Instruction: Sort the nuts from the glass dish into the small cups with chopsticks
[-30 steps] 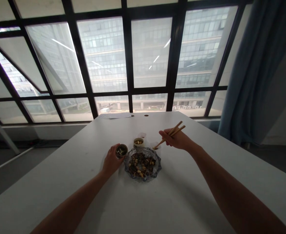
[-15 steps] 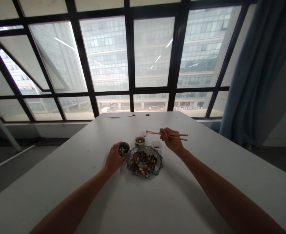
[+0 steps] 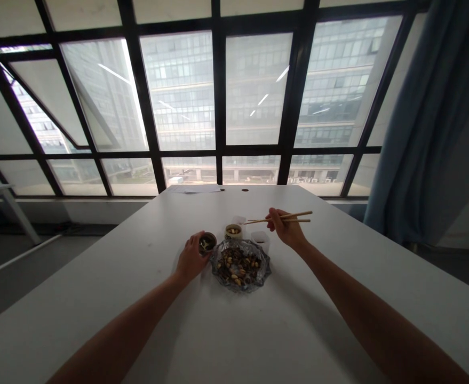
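Chopsticks: since a second before, the pair (image 3: 300, 215) had swung up from the near white cup (image 3: 261, 241) and lay almost level, tips pointing left at the edge of the far white cup (image 3: 239, 219); whether they touched it, or pinched anything, was too small to tell.
Right hand: fingers of this hand (image 3: 284, 228) were closed on the chopsticks, holding them well behind the tips, above the table just beyond the near white cup.
Left hand: it (image 3: 194, 256) was wrapped around the side of the dark cup (image 3: 207, 244), thumb toward the bowl; the grip had stayed there through both earlier views.
Dark cup: it stood just left of the glass bowl (image 3: 267, 271), its mouth showing pale pieces against a dark inside; whether its base rested on the table could not be told.
Glass bowl: it sat in the middle, scalloped at the rim, holding a mix of dark seeds and pale nuts (image 3: 237, 269).
Cream cup: this one (image 3: 233, 232) stood just behind the bowl, with pale nuts inside.
Near white cup: it stood behind the bowl's right side, something dark within.
Table: the white top (image 3: 226, 336) reached toward the windows (image 3: 256, 90), with papers (image 3: 194, 189) at its far edge.
Curtain: blue cloth (image 3: 402, 160) hung at the right.
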Available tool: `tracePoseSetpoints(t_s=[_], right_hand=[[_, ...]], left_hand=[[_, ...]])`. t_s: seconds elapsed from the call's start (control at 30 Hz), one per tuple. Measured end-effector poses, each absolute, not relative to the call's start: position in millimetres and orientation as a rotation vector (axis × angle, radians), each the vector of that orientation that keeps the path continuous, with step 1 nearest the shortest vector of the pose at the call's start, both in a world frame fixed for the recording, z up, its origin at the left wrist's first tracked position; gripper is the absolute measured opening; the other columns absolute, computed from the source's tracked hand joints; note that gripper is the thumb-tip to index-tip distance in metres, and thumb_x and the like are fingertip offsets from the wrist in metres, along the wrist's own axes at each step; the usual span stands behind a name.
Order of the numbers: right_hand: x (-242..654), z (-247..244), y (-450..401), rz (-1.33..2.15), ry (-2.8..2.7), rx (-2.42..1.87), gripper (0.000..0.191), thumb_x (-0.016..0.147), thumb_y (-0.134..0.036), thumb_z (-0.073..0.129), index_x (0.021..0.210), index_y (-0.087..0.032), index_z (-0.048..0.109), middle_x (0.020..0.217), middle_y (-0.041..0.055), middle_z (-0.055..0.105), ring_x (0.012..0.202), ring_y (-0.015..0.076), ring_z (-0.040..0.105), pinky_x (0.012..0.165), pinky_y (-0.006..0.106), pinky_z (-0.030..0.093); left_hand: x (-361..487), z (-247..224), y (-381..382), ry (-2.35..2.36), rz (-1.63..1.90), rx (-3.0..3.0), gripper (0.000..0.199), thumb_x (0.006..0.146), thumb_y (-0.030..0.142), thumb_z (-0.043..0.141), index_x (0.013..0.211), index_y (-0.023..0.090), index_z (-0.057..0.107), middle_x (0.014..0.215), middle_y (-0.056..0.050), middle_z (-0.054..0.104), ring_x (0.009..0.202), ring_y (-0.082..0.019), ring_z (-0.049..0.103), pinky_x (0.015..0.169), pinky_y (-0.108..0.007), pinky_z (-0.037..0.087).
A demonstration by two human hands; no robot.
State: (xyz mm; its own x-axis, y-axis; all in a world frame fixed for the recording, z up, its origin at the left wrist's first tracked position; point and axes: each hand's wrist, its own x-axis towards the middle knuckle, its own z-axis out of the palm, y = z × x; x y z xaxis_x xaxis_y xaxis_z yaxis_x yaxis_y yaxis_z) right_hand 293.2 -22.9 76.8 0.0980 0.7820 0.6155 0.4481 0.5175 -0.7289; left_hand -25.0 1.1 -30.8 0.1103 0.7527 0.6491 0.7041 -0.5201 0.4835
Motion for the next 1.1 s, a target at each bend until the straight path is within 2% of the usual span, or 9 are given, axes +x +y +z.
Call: tracePoseSetpoints(t_s=[0.1,0.23,0.43,0.57,0.73,1.1], right_hand=[[294.5,90.0,-30.5,0.473,-1.543,-1.135,0.074,0.08,-0.088,0.045,0.061,-0.019,0.061,0.042,0.0018,0.054,0.037,0.0125,0.048,0.037,0.025,0.038],[292.6,104.9,-44.6,0.599,-1.705,-1.171,0.076,0.08,-0.088,0.044,0.056,-0.018,0.06,0.037,0.0004,0.049,0.033,0.01,0.043,0.035,0.022,0.033],[283.6,113.1,-59.0,0.651,-2.023,-1.22,0.071,0.085,-0.08,0.048,0.053,-0.018,0.061,0.037,0.0009,0.051,0.034,0.0101,0.046,0.037,0.022,0.036],[268.2,106.3,-61.6,0.7,-2.059,-1.174,0.065,0.087,-0.076,0.048,0.058,-0.019,0.059,0.041,0.0003,0.054,0.036,0.0113,0.049,0.039,0.023,0.039],[249.9,93.5,-61.5,0.576,-2.121,-1.101,0.06,0.091,-0.072,0.045,0.064,-0.02,0.058,0.052,0.0027,0.061,0.045,0.014,0.056,0.043,0.024,0.042],[256.5,93.6,-55.5,0.461,-1.938,-1.162,0.064,0.091,-0.076,0.04,0.068,-0.02,0.061,0.052,0.004,0.062,0.045,0.0152,0.057,0.042,0.025,0.043]], left_hand=[[-25.5,-32.1,1.6,1.503,1.381,2.301,0.063,0.081,0.028,0.072,0.139,0.023,0.048,0.137,-0.012,0.06,0.127,-0.03,0.06,0.105,-0.047,0.053],[-25.7,-33.5,3.1,1.543,1.384,2.268,0.063,0.083,0.031,0.07,0.14,0.021,0.047,0.138,-0.015,0.059,0.127,-0.031,0.06,0.105,-0.048,0.052],[-25.5,-35.0,6.1,1.596,1.395,2.174,0.065,0.082,0.037,0.071,0.14,0.02,0.048,0.137,-0.015,0.062,0.124,-0.031,0.063,0.107,-0.048,0.05],[-25.6,-35.7,7.4,1.59,1.383,2.163,0.065,0.084,0.04,0.069,0.141,0.018,0.048,0.137,-0.016,0.062,0.125,-0.031,0.062,0.108,-0.048,0.05],[-25.2,-37.2,8.3,1.566,1.404,2.164,0.065,0.084,0.04,0.069,0.141,0.017,0.049,0.137,-0.017,0.062,0.125,-0.031,0.062,0.108,-0.048,0.05],[-25.8,-40.4,11.1,1.579,1.381,2.183,0.061,0.084,0.041,0.07,0.139,0.02,0.052,0.137,-0.015,0.064,0.124,-0.031,0.063,0.108,-0.049,0.05]])
